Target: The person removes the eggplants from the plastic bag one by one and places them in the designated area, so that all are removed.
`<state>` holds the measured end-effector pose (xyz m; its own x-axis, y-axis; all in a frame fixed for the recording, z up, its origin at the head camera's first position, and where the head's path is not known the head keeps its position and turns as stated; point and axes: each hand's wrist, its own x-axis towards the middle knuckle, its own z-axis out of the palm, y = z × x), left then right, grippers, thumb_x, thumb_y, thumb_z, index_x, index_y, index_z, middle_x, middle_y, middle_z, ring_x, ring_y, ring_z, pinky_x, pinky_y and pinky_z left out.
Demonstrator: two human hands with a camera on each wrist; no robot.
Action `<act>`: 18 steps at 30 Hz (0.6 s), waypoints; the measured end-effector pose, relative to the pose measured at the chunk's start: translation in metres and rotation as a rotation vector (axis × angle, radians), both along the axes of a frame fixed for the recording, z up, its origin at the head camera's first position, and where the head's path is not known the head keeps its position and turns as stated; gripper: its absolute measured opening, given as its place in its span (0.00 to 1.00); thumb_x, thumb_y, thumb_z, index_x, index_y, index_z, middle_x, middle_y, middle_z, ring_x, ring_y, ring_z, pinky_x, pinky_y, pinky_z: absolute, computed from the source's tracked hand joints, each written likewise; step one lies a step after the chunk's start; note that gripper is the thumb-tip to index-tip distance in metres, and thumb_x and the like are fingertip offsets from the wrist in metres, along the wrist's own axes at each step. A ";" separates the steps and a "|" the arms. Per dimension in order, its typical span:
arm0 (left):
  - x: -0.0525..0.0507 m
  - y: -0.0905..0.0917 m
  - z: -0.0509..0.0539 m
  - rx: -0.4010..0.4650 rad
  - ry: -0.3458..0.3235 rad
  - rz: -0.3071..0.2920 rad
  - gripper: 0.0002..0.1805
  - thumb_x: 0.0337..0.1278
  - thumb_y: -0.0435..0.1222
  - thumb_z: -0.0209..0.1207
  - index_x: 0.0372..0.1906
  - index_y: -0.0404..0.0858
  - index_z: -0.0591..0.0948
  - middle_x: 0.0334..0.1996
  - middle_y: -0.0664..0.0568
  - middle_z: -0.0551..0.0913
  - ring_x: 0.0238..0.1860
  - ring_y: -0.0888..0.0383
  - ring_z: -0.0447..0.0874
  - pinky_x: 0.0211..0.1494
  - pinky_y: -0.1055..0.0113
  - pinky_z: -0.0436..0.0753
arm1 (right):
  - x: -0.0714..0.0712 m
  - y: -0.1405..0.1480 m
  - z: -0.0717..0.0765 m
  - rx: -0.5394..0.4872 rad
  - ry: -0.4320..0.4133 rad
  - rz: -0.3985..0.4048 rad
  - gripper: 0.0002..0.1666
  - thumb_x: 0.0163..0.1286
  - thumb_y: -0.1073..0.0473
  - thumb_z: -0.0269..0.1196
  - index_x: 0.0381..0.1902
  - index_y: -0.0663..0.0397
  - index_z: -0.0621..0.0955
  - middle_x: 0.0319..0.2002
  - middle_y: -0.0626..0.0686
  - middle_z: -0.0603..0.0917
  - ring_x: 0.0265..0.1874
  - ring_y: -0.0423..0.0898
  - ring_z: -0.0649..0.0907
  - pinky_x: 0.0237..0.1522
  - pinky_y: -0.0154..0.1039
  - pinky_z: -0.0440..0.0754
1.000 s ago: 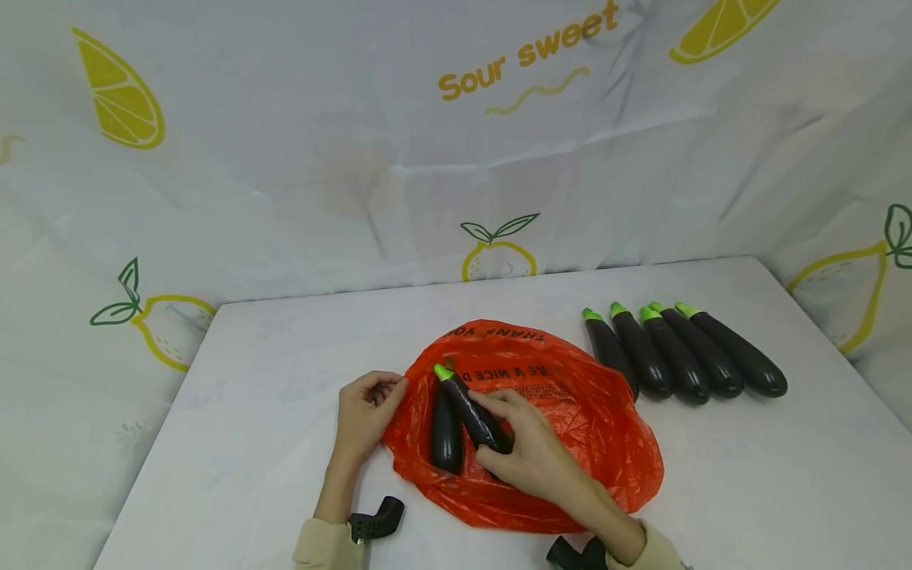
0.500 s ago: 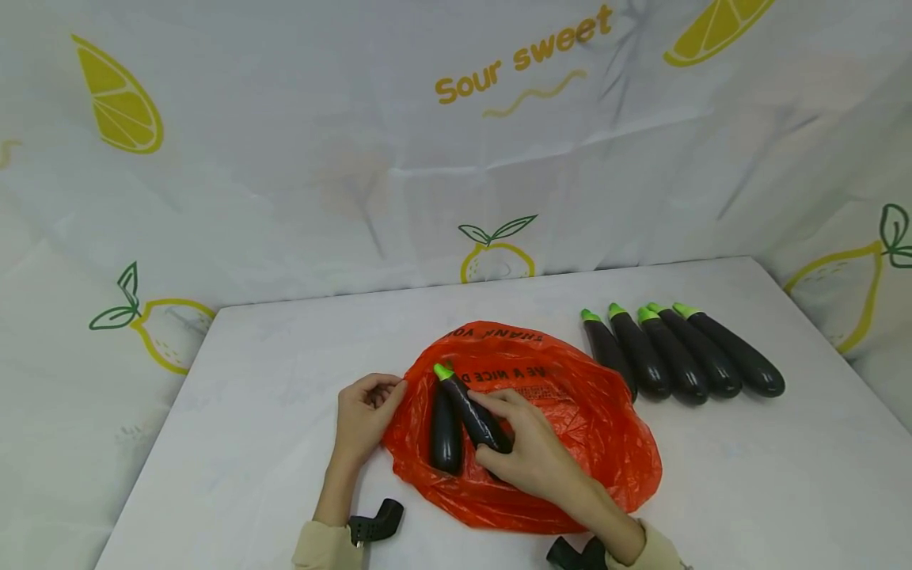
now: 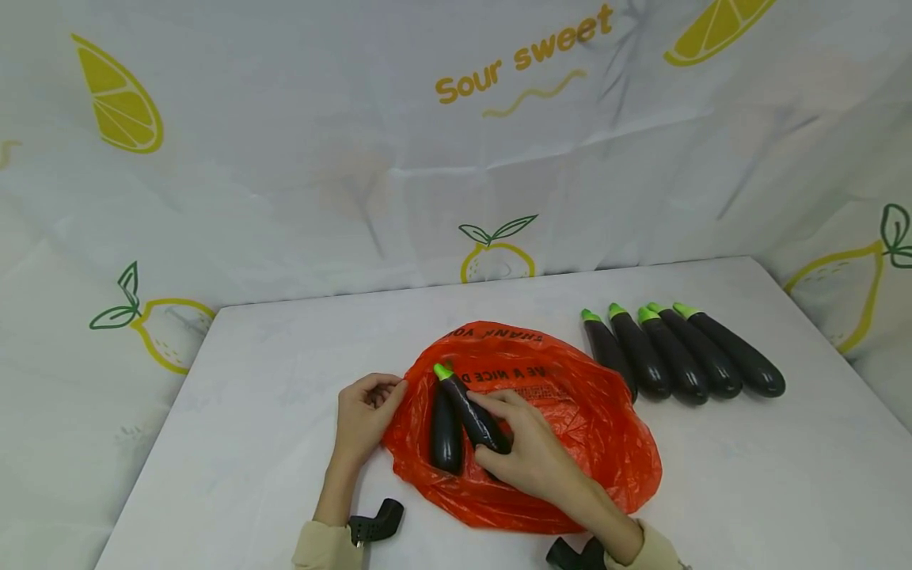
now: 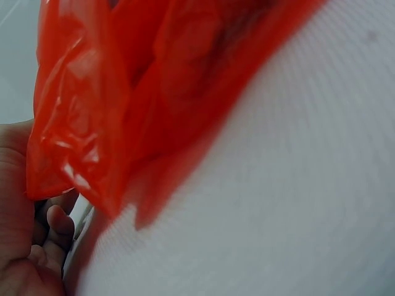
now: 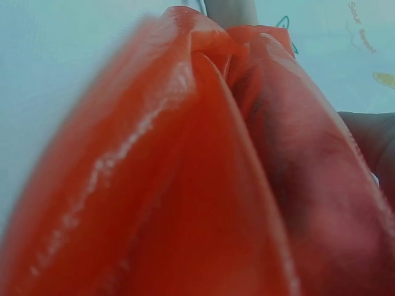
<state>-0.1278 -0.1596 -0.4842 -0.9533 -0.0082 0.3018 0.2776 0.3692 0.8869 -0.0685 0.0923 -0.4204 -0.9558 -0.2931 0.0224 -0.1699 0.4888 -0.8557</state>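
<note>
A red plastic bag [image 3: 570, 427] with black lettering lies spread open on the table. My left hand [image 3: 365, 416] pinches the bag's left rim between thumb and fingers; the left wrist view shows the red film [image 4: 80, 123] beside the curled fingers. Inside the bag, my right hand [image 3: 527, 447] grips a dark eggplant [image 3: 473, 416] with a bright green stem, thumb on its near side and fingers on its far side. Another eggplant [image 3: 446, 435] lies in the bag just left of it. In the right wrist view, bag film [image 5: 185, 185] hides most of the right hand's work.
Several more eggplants [image 3: 684, 356] lie side by side at the back right of the white table [image 3: 271, 412], the leftmost partly behind the bag. A white cloth [image 3: 299, 158] printed with lemons hangs behind the table. Black wrist mounts [image 3: 378, 520] sit on both wrists.
The head view has shifted very slightly. Both hands, the bag and the eggplants otherwise hold the same positions.
</note>
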 end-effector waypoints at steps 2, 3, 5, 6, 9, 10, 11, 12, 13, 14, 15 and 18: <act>0.000 0.000 0.001 0.000 -0.005 0.001 0.03 0.62 0.34 0.69 0.35 0.38 0.88 0.24 0.51 0.81 0.25 0.64 0.72 0.30 0.75 0.74 | 0.000 0.000 0.000 0.001 0.002 -0.001 0.38 0.56 0.68 0.69 0.67 0.50 0.79 0.55 0.54 0.81 0.41 0.46 0.76 0.32 0.32 0.80; 0.000 0.000 0.001 0.000 -0.007 0.001 0.03 0.61 0.34 0.69 0.35 0.38 0.88 0.24 0.52 0.81 0.25 0.64 0.72 0.30 0.75 0.74 | 0.000 0.000 0.000 0.001 0.004 0.000 0.38 0.56 0.68 0.69 0.67 0.50 0.79 0.55 0.54 0.81 0.41 0.46 0.76 0.32 0.32 0.80; 0.000 0.000 0.001 0.000 -0.014 0.003 0.04 0.61 0.35 0.69 0.35 0.38 0.88 0.24 0.52 0.81 0.25 0.64 0.72 0.30 0.75 0.75 | 0.000 0.000 -0.001 0.000 0.008 0.002 0.38 0.56 0.68 0.69 0.68 0.50 0.79 0.55 0.54 0.81 0.41 0.46 0.76 0.33 0.32 0.80; 0.000 0.000 0.002 0.000 -0.016 0.003 0.04 0.61 0.35 0.69 0.35 0.38 0.88 0.24 0.52 0.81 0.25 0.64 0.72 0.30 0.75 0.75 | 0.000 0.000 -0.001 -0.001 0.009 0.003 0.38 0.56 0.68 0.69 0.68 0.50 0.79 0.55 0.54 0.81 0.41 0.46 0.76 0.33 0.32 0.80; 0.000 0.000 0.002 -0.001 -0.021 0.005 0.04 0.62 0.35 0.68 0.35 0.38 0.88 0.24 0.52 0.81 0.25 0.63 0.73 0.30 0.74 0.75 | 0.000 0.000 -0.001 -0.004 0.010 0.003 0.38 0.56 0.68 0.69 0.68 0.50 0.79 0.55 0.54 0.81 0.41 0.46 0.76 0.33 0.32 0.80; 0.000 0.000 0.002 -0.001 -0.022 0.006 0.04 0.62 0.35 0.68 0.34 0.38 0.88 0.24 0.52 0.81 0.25 0.63 0.73 0.30 0.74 0.75 | 0.000 0.000 -0.001 -0.005 0.009 0.003 0.38 0.56 0.68 0.69 0.68 0.50 0.79 0.55 0.54 0.81 0.41 0.46 0.76 0.33 0.32 0.80; 0.000 0.000 0.002 -0.001 -0.024 0.006 0.04 0.62 0.35 0.68 0.34 0.38 0.88 0.24 0.52 0.81 0.25 0.63 0.73 0.30 0.74 0.75 | 0.000 0.000 -0.001 -0.004 0.009 0.003 0.38 0.56 0.68 0.69 0.68 0.50 0.79 0.55 0.54 0.81 0.41 0.46 0.76 0.33 0.32 0.80; 0.000 0.000 0.002 0.000 -0.026 0.006 0.04 0.62 0.35 0.68 0.34 0.37 0.88 0.24 0.52 0.81 0.25 0.63 0.73 0.30 0.74 0.75 | -0.001 0.000 -0.001 -0.003 0.009 0.003 0.38 0.56 0.68 0.69 0.68 0.50 0.79 0.55 0.54 0.81 0.41 0.46 0.76 0.32 0.32 0.80; 0.000 0.000 0.002 0.001 -0.029 0.006 0.05 0.62 0.35 0.68 0.34 0.37 0.88 0.24 0.52 0.81 0.25 0.63 0.72 0.30 0.74 0.75 | -0.001 0.000 -0.001 -0.002 0.009 0.003 0.38 0.56 0.68 0.68 0.68 0.50 0.79 0.55 0.54 0.81 0.41 0.46 0.76 0.32 0.32 0.80; 0.000 0.000 0.002 0.003 -0.031 0.007 0.04 0.62 0.35 0.68 0.34 0.38 0.88 0.24 0.52 0.81 0.25 0.63 0.72 0.30 0.74 0.75 | -0.001 0.000 -0.001 -0.002 0.010 0.004 0.38 0.56 0.68 0.68 0.68 0.50 0.79 0.55 0.54 0.81 0.41 0.46 0.76 0.32 0.32 0.80; 0.000 0.000 0.002 0.006 -0.035 0.006 0.04 0.62 0.35 0.68 0.34 0.38 0.88 0.24 0.52 0.81 0.25 0.64 0.72 0.30 0.74 0.75 | -0.001 0.001 -0.001 -0.001 0.011 0.004 0.38 0.56 0.68 0.68 0.68 0.50 0.79 0.55 0.54 0.81 0.41 0.46 0.76 0.32 0.32 0.80; 0.000 0.000 0.002 0.012 -0.037 0.006 0.03 0.61 0.34 0.69 0.35 0.38 0.88 0.24 0.52 0.81 0.25 0.64 0.73 0.30 0.75 0.74 | -0.001 0.001 -0.001 0.001 0.016 0.006 0.38 0.56 0.68 0.69 0.67 0.50 0.79 0.55 0.54 0.81 0.41 0.46 0.76 0.32 0.32 0.80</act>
<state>-0.1277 -0.1594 -0.4821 -0.9639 -0.0173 0.2658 0.2420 0.3599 0.9011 -0.0691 0.0928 -0.4216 -0.9536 -0.2987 0.0369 -0.1861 0.4888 -0.8523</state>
